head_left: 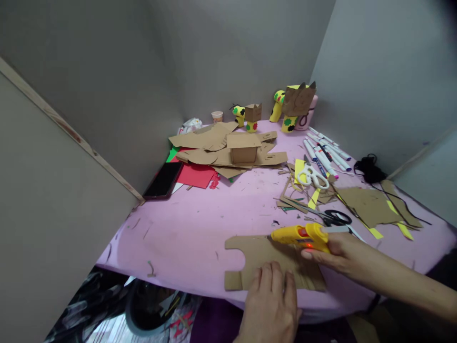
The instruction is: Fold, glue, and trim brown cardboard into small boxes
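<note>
A flat piece of brown cardboard (259, 255) with a rounded notch on its left side lies at the table's front edge. My left hand (269, 300) rests on it, fingers stretched out and pressing on its lower part. In my right hand (339, 255) is a yellow glue gun (302, 237), with a glowing red light on its body and a pale glue stick (335, 229) at its rear. The nozzle points left and sits at the cardboard's far edge; whether it touches cannot be made out.
Black-handled scissors (333, 217), white-handled scissors (312, 177) and cardboard scraps (369, 205) lie to the right, near several markers (328, 150). Behind are stacked cardboard pieces (203, 138), a small box (244, 147) and decorated yellow figures (290, 124). A phone (164, 181) lies left; a bin (134, 312) stands below.
</note>
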`<action>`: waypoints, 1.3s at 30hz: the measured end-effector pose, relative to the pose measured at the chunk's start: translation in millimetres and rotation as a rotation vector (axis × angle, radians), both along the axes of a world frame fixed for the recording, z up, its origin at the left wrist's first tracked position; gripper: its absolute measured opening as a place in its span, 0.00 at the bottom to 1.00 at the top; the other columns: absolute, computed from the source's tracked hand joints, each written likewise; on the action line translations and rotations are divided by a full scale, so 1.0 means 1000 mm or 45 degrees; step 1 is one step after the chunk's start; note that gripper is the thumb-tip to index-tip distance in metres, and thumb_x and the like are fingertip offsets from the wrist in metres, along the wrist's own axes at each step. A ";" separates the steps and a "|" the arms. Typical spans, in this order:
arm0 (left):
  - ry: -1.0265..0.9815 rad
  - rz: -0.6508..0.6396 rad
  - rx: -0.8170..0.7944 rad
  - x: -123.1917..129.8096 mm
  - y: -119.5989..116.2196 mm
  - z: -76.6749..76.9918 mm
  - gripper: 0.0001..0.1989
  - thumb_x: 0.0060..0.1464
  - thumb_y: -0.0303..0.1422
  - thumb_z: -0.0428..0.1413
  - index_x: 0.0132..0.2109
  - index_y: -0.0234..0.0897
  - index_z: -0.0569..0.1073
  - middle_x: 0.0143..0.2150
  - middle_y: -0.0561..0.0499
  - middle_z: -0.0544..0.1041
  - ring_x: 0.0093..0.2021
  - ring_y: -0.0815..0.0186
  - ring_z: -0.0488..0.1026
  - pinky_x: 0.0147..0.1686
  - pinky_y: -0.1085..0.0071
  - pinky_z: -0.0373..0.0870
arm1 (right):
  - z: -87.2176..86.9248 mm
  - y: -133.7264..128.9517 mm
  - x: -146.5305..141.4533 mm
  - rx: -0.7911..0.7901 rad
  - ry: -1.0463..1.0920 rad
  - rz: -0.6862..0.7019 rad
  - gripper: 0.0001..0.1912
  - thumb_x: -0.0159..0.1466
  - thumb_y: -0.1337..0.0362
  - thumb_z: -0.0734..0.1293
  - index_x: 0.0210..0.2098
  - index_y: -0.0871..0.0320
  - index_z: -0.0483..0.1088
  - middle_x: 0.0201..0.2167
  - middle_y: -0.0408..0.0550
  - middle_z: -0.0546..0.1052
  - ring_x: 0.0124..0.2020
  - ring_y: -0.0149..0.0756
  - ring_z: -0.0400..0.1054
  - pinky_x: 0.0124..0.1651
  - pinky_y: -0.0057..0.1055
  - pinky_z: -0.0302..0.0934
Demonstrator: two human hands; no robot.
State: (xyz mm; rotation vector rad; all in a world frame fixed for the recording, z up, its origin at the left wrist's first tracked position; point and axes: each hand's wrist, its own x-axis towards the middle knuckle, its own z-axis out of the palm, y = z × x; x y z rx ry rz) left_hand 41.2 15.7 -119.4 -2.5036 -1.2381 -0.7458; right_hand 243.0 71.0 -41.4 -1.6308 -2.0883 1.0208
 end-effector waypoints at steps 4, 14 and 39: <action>0.034 -0.020 -0.041 -0.003 0.000 -0.002 0.29 0.39 0.48 0.67 0.47 0.35 0.75 0.44 0.40 0.80 0.43 0.53 0.74 0.41 0.60 0.72 | 0.003 -0.001 0.002 -0.005 -0.013 -0.005 0.16 0.61 0.51 0.65 0.26 0.53 0.79 0.22 0.45 0.81 0.30 0.45 0.76 0.38 0.34 0.70; 0.183 -0.039 -0.160 -0.009 -0.002 0.014 0.25 0.50 0.46 0.62 0.52 0.37 0.73 0.49 0.42 0.78 0.47 0.54 0.74 0.45 0.62 0.73 | 0.015 -0.004 0.005 0.005 -0.023 -0.052 0.14 0.61 0.51 0.66 0.31 0.53 0.80 0.26 0.43 0.83 0.32 0.45 0.77 0.37 0.32 0.69; 0.171 -0.069 -0.139 -0.012 0.002 0.013 0.20 0.54 0.40 0.60 0.52 0.36 0.73 0.49 0.41 0.79 0.47 0.53 0.76 0.43 0.62 0.76 | 0.022 -0.014 0.021 0.024 -0.047 -0.157 0.18 0.61 0.48 0.65 0.34 0.54 0.80 0.22 0.43 0.78 0.24 0.40 0.70 0.27 0.30 0.64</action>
